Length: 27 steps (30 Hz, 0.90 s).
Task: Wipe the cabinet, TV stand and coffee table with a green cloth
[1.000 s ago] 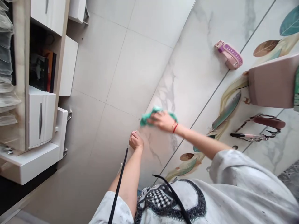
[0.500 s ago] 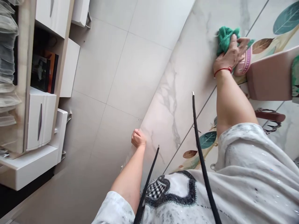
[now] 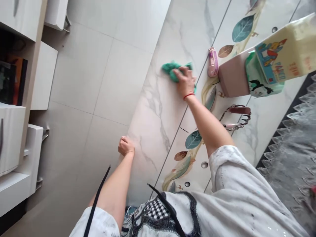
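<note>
My right hand [image 3: 184,82] presses a crumpled green cloth [image 3: 170,69] flat against the marble-patterned table top [image 3: 158,108], fingers closed over it. A red string circles that wrist. My left hand [image 3: 126,146] is curled over the table's near corner edge, gripping it. A pink watch [image 3: 212,62] lies just right of the cloth, next to a pink box [image 3: 233,77].
A printed carton [image 3: 278,59] rests against the pink box. A patterned headband and a pink pen [image 3: 237,118] lie on the table further right. White drawer units [image 3: 14,138] stand at the left over a tiled floor [image 3: 93,82]. A lace curtain [image 3: 291,141] hangs at right.
My right hand has drawn the cloth back left, away from the pink watch toward the table's edge. The view has shifted right, showing the carton. My left hand stays on the corner.
</note>
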Available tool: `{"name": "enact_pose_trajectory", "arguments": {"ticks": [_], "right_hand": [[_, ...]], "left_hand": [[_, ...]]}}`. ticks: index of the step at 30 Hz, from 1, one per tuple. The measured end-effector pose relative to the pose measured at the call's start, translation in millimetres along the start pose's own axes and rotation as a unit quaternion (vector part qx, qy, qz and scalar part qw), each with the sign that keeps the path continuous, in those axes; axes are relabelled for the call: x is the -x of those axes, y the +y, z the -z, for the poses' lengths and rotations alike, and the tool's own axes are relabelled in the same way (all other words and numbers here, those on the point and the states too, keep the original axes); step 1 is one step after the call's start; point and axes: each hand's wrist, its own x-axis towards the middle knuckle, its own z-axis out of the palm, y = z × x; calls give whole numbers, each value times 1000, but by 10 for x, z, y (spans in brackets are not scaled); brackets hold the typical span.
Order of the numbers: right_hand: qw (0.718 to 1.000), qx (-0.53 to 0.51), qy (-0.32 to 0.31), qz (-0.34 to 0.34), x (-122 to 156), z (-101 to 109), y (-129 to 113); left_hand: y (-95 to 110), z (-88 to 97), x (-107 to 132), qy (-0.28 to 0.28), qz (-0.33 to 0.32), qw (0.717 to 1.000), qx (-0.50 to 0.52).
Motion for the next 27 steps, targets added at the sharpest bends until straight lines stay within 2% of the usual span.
{"name": "enact_pose_trajectory", "arguments": {"ticks": [2, 4, 7, 10, 12, 14, 16, 17, 18, 19, 20, 21, 23, 25, 27], "right_hand": [[995, 17, 38, -86, 57, 185, 561], [990, 29, 46, -127, 210, 270, 949], [981, 24, 72, -178, 665, 160, 1154], [965, -4, 132, -228, 1508, -148, 981], [963, -38, 153, -220, 2331, -392, 675], [961, -82, 165, -208, 3266, -611, 271], [944, -123, 193, -238, 4082, -761, -110], [932, -139, 210, -262, 4355, -800, -245], [918, -153, 229, -287, 4493, -815, -324], [906, -161, 244, -305, 4477, -808, -340], [899, -162, 256, -316, 4298, -780, -293], [899, -153, 260, -317, 3963, -735, -192], [917, -111, 238, -299, 2927, -601, 89], [933, -63, 189, -298, 1678, -440, 288], [942, -64, 139, -299, 615, -329, 194]], "left_hand": [[3, -3, -2, 6, -4, 1000, -7], [-2, -10, -6, 8, -10, 1000, -12], [-16, -25, -14, 12, -13, 1000, -14], [-23, -42, -19, 13, -15, 1000, -13], [-21, -46, -14, 9, -15, 1000, -11], [-14, -41, -4, 4, -11, 1000, -10], [-3, -30, 9, 3, -7, 1000, -10], [2, -23, 16, 3, -6, 1000, -11], [7, -17, 21, 2, -6, 1000, -13], [11, -12, 25, 2, -6, 1000, -15], [13, -8, 28, 2, -8, 1000, -16], [13, -6, 29, 2, -10, 1000, -17], [9, -7, 27, 4, -15, 1000, -18], [4, -10, 22, 9, -20, 1000, -16], [2, -13, 18, 18, -24, 999, -13]]}}
